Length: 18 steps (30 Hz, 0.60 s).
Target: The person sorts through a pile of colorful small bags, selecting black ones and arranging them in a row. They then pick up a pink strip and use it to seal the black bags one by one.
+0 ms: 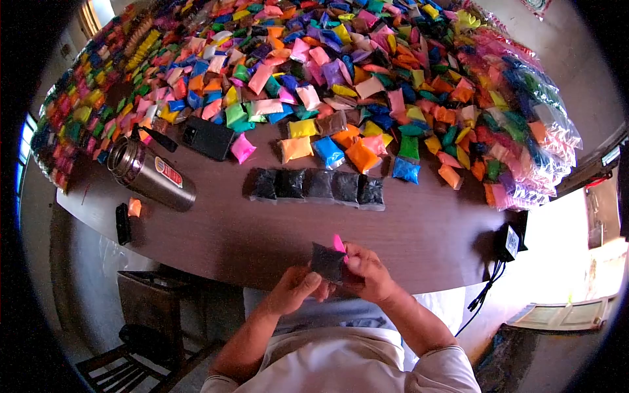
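Close to the table's front edge, my left hand (296, 288) grips the lower left side of a black packet (327, 263), its thumb on the packet's face. My right hand (368, 270) pinches the packet's right side, along with a bright pink piece (339, 244) that sticks up between thumb and fingers. Beyond my hands, several black packets (319, 187) lie side by side in a row on the brown table (223, 223). Behind that row are loose coloured packets, among them an orange one (361, 156) and a blue one (328, 152).
A large heap of coloured packets (314, 52) covers the table's far side. At the left are a metal flask (154, 175), a black phone (208, 138) and a small black object (122, 224). A black device (512, 242) with cables sits at the right edge. A wooden chair (151, 314) stands lower left.
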Tool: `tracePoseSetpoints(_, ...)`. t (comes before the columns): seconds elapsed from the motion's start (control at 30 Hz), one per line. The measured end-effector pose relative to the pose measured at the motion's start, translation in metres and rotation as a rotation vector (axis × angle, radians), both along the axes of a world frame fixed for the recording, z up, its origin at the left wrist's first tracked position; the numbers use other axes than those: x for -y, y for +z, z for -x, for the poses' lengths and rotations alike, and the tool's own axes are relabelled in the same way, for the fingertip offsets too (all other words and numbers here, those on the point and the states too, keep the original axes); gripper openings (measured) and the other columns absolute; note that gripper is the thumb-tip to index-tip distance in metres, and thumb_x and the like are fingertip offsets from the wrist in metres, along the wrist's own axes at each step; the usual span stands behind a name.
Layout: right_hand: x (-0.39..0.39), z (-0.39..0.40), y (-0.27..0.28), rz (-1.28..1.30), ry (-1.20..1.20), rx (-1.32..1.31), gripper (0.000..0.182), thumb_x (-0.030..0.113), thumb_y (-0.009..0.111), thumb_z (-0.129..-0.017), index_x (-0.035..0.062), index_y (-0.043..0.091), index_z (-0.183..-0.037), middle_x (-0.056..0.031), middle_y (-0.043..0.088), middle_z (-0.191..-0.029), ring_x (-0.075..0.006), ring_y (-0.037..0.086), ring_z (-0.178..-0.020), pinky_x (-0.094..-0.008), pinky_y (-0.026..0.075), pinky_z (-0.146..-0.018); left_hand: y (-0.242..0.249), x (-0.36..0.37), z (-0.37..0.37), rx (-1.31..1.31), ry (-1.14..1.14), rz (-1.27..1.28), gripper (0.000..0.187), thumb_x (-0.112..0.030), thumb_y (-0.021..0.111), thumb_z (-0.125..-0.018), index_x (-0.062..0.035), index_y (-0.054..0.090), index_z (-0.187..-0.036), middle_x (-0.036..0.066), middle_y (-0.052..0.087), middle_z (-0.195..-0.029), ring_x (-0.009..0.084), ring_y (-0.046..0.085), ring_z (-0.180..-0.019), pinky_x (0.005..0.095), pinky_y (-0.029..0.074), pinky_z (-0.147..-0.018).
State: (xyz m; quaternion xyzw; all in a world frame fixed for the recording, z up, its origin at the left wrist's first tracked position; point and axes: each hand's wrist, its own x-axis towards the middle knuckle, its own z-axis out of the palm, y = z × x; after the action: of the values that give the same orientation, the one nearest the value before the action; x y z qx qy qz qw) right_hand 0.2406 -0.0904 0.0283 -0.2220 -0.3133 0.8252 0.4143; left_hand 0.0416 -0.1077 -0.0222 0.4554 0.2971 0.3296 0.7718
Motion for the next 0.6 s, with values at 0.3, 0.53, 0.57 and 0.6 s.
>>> tracePoseSetpoints(0.3, 0.0, 0.004, -0.009, -0.043, -0.037, 0.03, 0.038, 0.026, 0.071, -0.085, -0.0032, 0.057, -0.105, -0.0181, 0.067, -0.095, -0.0236, 0.068, -0.079, -0.0312, 0.055, -0.066, 0.005, -0.002, -0.001, -0.096, 0.002, 0.016, 0.062, -0.058, 0.041, -0.095, -0.0008, 0.062, -0.084, 0.01, 0.064, -0.078, 0.0194, 0.062, -0.07, 0.0318, 0.051, -0.063)
tracePoseSetpoints(0.53, 0.003, 0.005, 0.001, -0.095, -0.063, 0.242, 0.022, 0.016, 0.064, -0.092, -0.0019, 0.057, -0.102, -0.0089, 0.067, -0.081, -0.0173, 0.066, -0.07, -0.029, 0.055, -0.061, 0.003, 0.0, -0.003, -0.081, 0.06, 0.009, 0.069, -0.064, 0.039, -0.093, -0.0003, 0.061, -0.083, 0.009, 0.063, -0.075, 0.0184, 0.06, -0.066, 0.0339, 0.05, -0.062)
tracePoseSetpoints(0.57, 0.003, 0.006, 0.003, -0.032, -0.095, 0.261, 0.018, 0.015, 0.063, -0.093, -0.0014, 0.058, -0.099, -0.0078, 0.067, -0.079, -0.0166, 0.066, -0.069, -0.029, 0.055, -0.061, 0.004, 0.0, -0.003, -0.079, 0.057, 0.01, 0.069, -0.064, 0.039, -0.093, -0.0003, 0.061, -0.083, 0.009, 0.063, -0.075, 0.0184, 0.06, -0.066, 0.0339, 0.05, -0.062)
tracePoseSetpoints(0.6, 0.003, 0.007, 0.002, -0.033, -0.097, 0.263, 0.018, 0.015, 0.063, -0.093, -0.0014, 0.058, -0.099, -0.0078, 0.067, -0.079, -0.0166, 0.066, -0.069, -0.029, 0.055, -0.061, 0.009, -0.001, -0.004, -0.123, 0.027, -0.067, 0.063, -0.06, 0.043, -0.094, -0.0002, 0.061, -0.084, 0.008, 0.063, -0.075, 0.0177, 0.06, -0.067, 0.0334, 0.05, -0.063)
